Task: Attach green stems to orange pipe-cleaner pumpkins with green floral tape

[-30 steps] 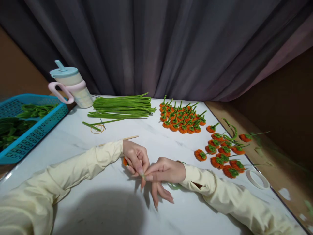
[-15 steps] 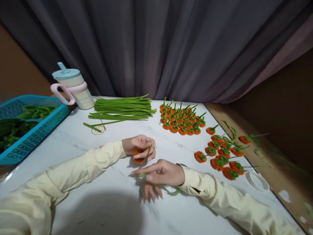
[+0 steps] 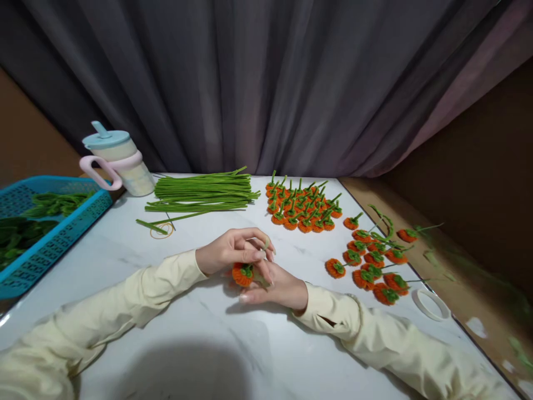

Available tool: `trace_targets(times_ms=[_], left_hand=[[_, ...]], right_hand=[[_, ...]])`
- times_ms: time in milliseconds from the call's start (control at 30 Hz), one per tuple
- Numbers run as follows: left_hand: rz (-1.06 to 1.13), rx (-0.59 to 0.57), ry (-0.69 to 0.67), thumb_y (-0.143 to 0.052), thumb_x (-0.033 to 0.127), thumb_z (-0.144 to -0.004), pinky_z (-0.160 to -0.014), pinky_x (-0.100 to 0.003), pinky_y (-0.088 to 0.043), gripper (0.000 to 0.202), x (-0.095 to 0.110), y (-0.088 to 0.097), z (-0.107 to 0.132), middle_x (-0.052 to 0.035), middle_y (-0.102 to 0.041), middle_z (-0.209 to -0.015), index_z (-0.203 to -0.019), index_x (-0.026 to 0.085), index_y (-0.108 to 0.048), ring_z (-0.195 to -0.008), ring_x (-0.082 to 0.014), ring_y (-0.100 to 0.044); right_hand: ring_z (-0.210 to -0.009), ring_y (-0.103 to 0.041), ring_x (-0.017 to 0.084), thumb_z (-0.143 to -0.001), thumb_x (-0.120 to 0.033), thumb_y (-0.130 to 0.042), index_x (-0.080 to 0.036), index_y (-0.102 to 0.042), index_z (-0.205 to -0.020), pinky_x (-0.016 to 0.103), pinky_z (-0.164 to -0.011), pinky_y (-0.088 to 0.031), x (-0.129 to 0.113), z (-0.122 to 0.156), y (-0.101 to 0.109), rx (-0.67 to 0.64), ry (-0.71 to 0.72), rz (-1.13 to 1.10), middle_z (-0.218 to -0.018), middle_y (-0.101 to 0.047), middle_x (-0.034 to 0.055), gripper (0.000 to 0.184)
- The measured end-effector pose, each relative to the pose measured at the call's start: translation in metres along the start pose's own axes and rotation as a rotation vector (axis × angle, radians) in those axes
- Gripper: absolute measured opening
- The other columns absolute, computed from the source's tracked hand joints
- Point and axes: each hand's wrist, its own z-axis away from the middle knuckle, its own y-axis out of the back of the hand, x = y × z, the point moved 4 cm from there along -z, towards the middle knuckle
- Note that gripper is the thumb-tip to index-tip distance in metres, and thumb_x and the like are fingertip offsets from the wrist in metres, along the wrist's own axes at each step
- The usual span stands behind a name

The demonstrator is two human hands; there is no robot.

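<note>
My left hand [image 3: 233, 249] is closed around the thin green stem of an orange pipe-cleaner pumpkin [image 3: 242, 274], which hangs just under its fingers above the white table [image 3: 175, 344]. My right hand [image 3: 278, 288] sits right behind and below the pumpkin, fingers curled toward it and touching the left hand's fingertips; what it grips is hidden. Both arms wear pale yellow sleeves.
A bundle of green pipe cleaners [image 3: 204, 192] lies at the back. Several finished orange pumpkins sit in a far cluster [image 3: 302, 208] and a right-hand group [image 3: 370, 261]. A blue basket of green leaves [image 3: 37, 233], a lidded cup [image 3: 119, 159], a rubber band [image 3: 160, 230] and a tape ring [image 3: 431, 304] are nearby.
My left hand lifted the pumpkin from near the table and moved right; my right hand rose from flat on the table and closed in under it. The view shifted slightly.
</note>
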Motion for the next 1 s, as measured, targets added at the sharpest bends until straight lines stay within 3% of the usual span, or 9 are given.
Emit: trace_targets(times_ms=[133,267,367,500,667,900,1000], left_hand=[[-0.152,-0.002,-0.068,-0.057,0.026,-0.085,-0.085,-0.036,-0.043,0.042,0.005,-0.003,0.000,-0.0092,-0.071,-0.074,-0.124,0.013,-0.045,-0.096,-0.0212,-0.058],[-0.281,0.007,-0.124,-0.056,0.025,-0.085,-0.081,-0.033,-0.047,0.050,0.012,-0.003,0.001,-0.0073,-0.070,-0.079,-0.132,0.017,-0.039,-0.099,-0.0204,-0.058],[-0.481,-0.001,-0.131,-0.052,0.022,-0.087,-0.075,-0.028,-0.050,0.039,0.017,-0.009,0.004,-0.0069,-0.068,-0.093,-0.126,0.020,-0.046,-0.089,-0.0167,-0.062],[-0.889,0.035,-0.300,-0.049,0.015,-0.087,-0.085,-0.029,-0.045,0.026,0.028,-0.020,0.006,-0.0083,-0.064,-0.105,-0.111,0.017,-0.058,-0.098,-0.0163,-0.057],[-1.158,-0.002,-0.402,-0.048,0.016,-0.088,-0.088,-0.030,-0.040,0.021,0.040,-0.020,0.008,-0.0090,-0.065,-0.100,-0.107,0.013,-0.056,-0.094,-0.0161,-0.056],[-1.308,-0.051,-0.283,-0.050,0.018,-0.088,-0.088,-0.028,-0.033,0.015,0.060,-0.008,0.010,-0.0069,-0.062,-0.092,-0.081,0.015,-0.062,-0.102,-0.0175,-0.052],[-1.260,-0.073,-0.184,-0.050,0.019,-0.088,-0.083,-0.024,-0.035,0.015,0.064,-0.010,0.011,-0.0040,-0.062,-0.087,-0.079,0.015,-0.061,-0.090,-0.0146,-0.054]], right_hand=[[-0.114,-0.048,0.018,-0.069,-0.028,-0.072,-0.020,-0.048,-0.118,0.042,-0.102,-0.036,-0.006,-0.001,-0.003,-0.089,0.130,0.000,-0.121,-0.048,0.0078,0.055],[-0.113,-0.048,0.017,-0.071,-0.026,-0.070,-0.026,-0.044,-0.122,0.041,-0.101,-0.037,-0.005,0.001,-0.006,-0.153,0.198,-0.006,-0.119,-0.049,0.0052,0.056],[-0.113,-0.047,0.018,-0.071,-0.027,-0.070,-0.023,-0.054,-0.111,0.040,-0.101,-0.037,-0.006,0.002,-0.004,-0.100,0.251,0.069,-0.113,-0.051,0.0046,0.043],[-0.111,-0.048,0.018,-0.075,-0.028,-0.066,-0.019,-0.060,-0.099,0.036,-0.099,-0.039,-0.012,0.003,0.000,0.005,0.306,0.055,-0.107,-0.055,0.0051,0.027],[-0.078,-0.062,0.014,-0.075,-0.030,-0.066,-0.012,-0.062,-0.087,0.031,-0.078,-0.050,-0.011,0.005,-0.002,-0.008,0.151,-0.128,-0.082,-0.064,0.0043,0.022],[-0.067,-0.063,0.012,-0.068,-0.028,-0.074,-0.009,-0.061,-0.086,0.028,-0.068,-0.051,-0.007,0.009,-0.003,0.041,0.031,-0.210,-0.075,-0.066,0.0057,0.029],[-0.065,-0.062,0.012,-0.066,-0.029,-0.075,-0.011,-0.061,-0.083,0.028,-0.066,-0.051,-0.006,0.009,0.000,0.084,0.032,-0.192,-0.075,-0.066,0.0048,0.029]])
